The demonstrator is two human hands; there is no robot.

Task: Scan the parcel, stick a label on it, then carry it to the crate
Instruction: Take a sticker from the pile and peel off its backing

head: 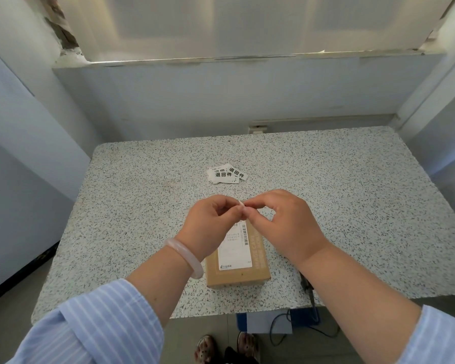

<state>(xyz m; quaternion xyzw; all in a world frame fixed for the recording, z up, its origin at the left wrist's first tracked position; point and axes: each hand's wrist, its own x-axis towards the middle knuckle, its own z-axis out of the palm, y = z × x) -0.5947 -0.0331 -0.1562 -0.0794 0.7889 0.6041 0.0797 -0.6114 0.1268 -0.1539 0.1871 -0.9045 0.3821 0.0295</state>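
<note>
Brown cardboard showed below my wrists: the parcel (238, 269) lay flat on the speckled table (352, 206), close to the near edge, with a white shipping slip (234, 248) stuck on its top face and a barcode running along the slip's right side. I held both hands just above the far end of the parcel, fingertips meeting in the middle. My left hand (210, 219) had its thumb and forefinger pressed together on a small white label (241, 204), and my right hand (279, 216) pinched the same label from the other side, the rest of its fingers curled loosely. Only a sliver of the label showed between my fingertips, so I could not tell whether its backing was on or off. A pale bangle (187, 256) sat on my left wrist, and striped blue sleeves (97, 327) were pushed up both forearms. Farther back on the table, well apart from the parcel, a small heap of spare labels (226, 173) lay fanned out, printed with black characters. A dark cable (309, 290) ran off the near edge of the table to the right of the parcel, partly hidden by my right forearm. My sandalled feet (226, 348) stood on the floor below the table edge.
</note>
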